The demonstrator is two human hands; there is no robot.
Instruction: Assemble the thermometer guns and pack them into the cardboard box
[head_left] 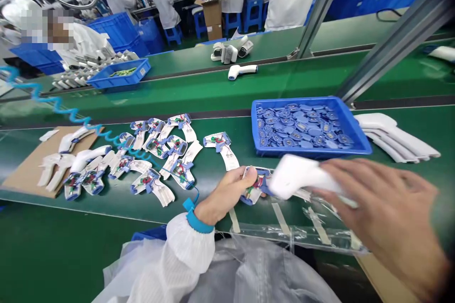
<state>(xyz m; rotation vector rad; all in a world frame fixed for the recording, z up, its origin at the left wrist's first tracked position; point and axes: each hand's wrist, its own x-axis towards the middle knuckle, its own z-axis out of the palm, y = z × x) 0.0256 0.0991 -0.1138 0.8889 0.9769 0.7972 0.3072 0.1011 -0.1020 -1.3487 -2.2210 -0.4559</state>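
Observation:
My left hand (224, 194), with a blue band at its wrist, grips an open thermometer half (253, 195) fitted with a circuit board and red wires. My thumb lies over its upper edge. In my right hand (384, 203), blurred, is a smooth white thermometer shell half (293, 176). That shell hangs at the right side of the open half and hides part of it; whether they touch I cannot tell. Just beyond my left hand lies another wired half (222, 144). Several more wired halves (152, 184) are spread to the left.
A blue tray (313, 152) of blue oval parts stands beyond my hands. White shells (394, 135) are stacked right of it. Cardboard (21, 175) lies at the left. A coiled blue cord (57, 102) crosses the bench. On the belt lies a closed thermometer (241, 71). Co-workers are behind.

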